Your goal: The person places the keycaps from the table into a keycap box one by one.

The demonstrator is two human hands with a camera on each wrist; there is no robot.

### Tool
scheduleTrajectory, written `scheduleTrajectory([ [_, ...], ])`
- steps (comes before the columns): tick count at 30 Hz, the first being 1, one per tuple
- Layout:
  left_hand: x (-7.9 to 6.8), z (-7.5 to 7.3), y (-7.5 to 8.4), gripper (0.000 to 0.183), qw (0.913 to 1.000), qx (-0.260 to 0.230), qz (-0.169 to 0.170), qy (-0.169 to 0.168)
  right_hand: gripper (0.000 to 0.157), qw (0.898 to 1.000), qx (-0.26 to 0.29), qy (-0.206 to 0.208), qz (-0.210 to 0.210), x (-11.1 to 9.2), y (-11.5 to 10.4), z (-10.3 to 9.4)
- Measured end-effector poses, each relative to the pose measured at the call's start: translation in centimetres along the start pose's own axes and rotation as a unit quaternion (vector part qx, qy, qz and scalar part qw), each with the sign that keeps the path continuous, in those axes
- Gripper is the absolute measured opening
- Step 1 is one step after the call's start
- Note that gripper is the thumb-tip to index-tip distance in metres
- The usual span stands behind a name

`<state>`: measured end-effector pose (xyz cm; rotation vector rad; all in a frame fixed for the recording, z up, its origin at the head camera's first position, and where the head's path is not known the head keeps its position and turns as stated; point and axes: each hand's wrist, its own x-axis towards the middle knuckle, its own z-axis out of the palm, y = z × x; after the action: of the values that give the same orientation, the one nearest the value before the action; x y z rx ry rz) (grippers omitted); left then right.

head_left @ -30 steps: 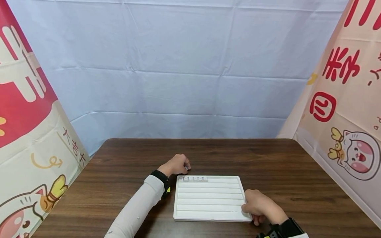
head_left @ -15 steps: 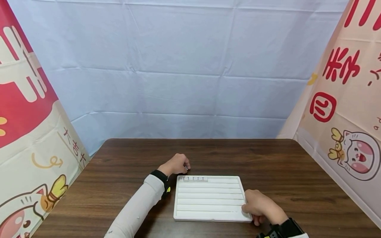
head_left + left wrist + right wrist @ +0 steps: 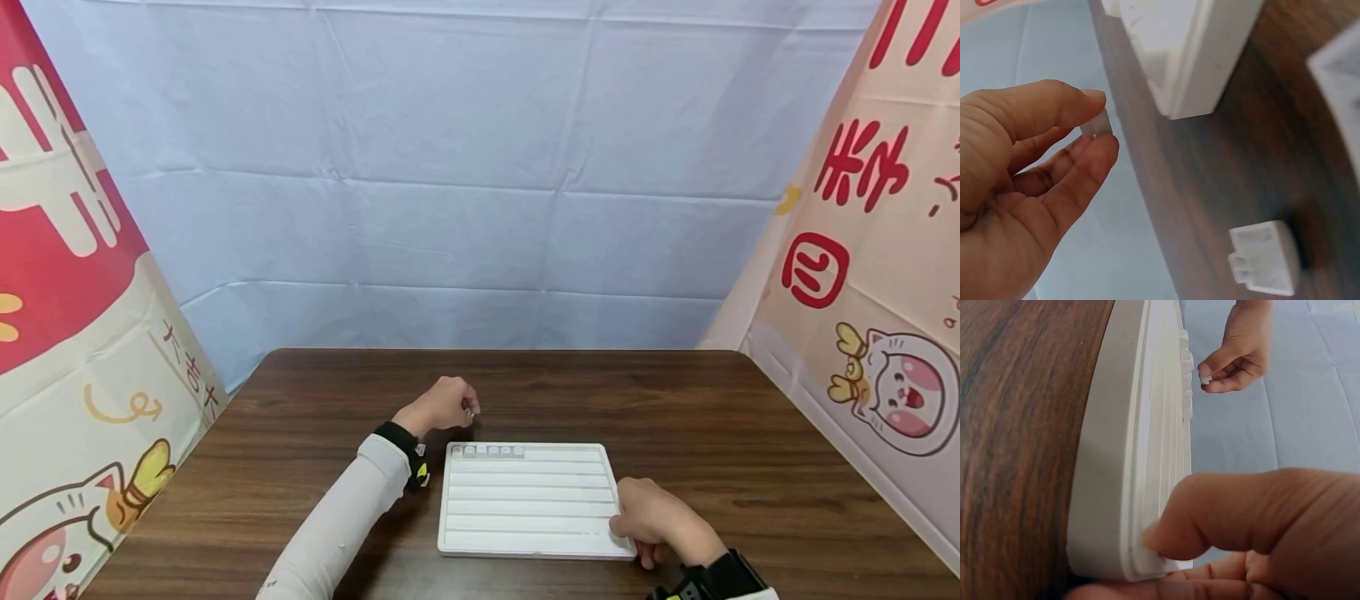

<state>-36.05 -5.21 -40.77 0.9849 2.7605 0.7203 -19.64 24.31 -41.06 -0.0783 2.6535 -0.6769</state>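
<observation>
A white ridged tray (image 3: pixel 532 506) lies flat on the table, with several small white keycaps (image 3: pixel 492 452) along the left of its far row. My left hand (image 3: pixel 444 403) is held beyond the tray's far left corner. Between its thumb and fingertips it pinches a small white keycap (image 3: pixel 1097 124), partly covered by the fingers. My right hand (image 3: pixel 654 518) grips the tray's near right corner, thumb on the top and fingers curled at the side. In the left wrist view another keycap (image 3: pixel 1266 257) lies on the table, its hollow side showing.
The dark wooden table (image 3: pixel 600 400) carries the tray. A pale cloth (image 3: pixel 450 208) hangs behind it, with printed cloths (image 3: pixel 862 333) at the sides. A blurred white piece (image 3: pixel 1344 87) enters the left wrist view at its right edge.
My left hand has lifted slightly and moved away from the tray's far edge, with the keycap between its fingertips. The right hand and the tray stay where they were.
</observation>
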Motion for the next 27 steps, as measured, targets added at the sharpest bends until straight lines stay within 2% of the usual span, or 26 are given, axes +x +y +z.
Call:
scheduleTrajectory([
  [6,-0.13,-0.70,0.60,0.013,1.0000,-0.008,-0.004,0.004,0.017,1.000,0.004,-0.001,-0.001,0.03,0.05,-0.03],
  [12,-0.25,-0.50,0.67,0.012,0.9999,-0.007,-0.009,-0.001,0.017,1.000,0.006,-0.003,-0.002,0.02,0.07,-0.02],
  [17,-0.29,-0.13,0.46,0.012,0.9999,-0.008,0.009,0.004,0.016,1.000,0.005,0.003,-0.001,-0.04,0.02,0.04],
  [27,-0.32,0.27,0.16,0.015,0.9979,-0.062,0.019,0.001,0.010,1.000,0.018,0.003,-0.004,-0.02,-0.01,0.08],
])
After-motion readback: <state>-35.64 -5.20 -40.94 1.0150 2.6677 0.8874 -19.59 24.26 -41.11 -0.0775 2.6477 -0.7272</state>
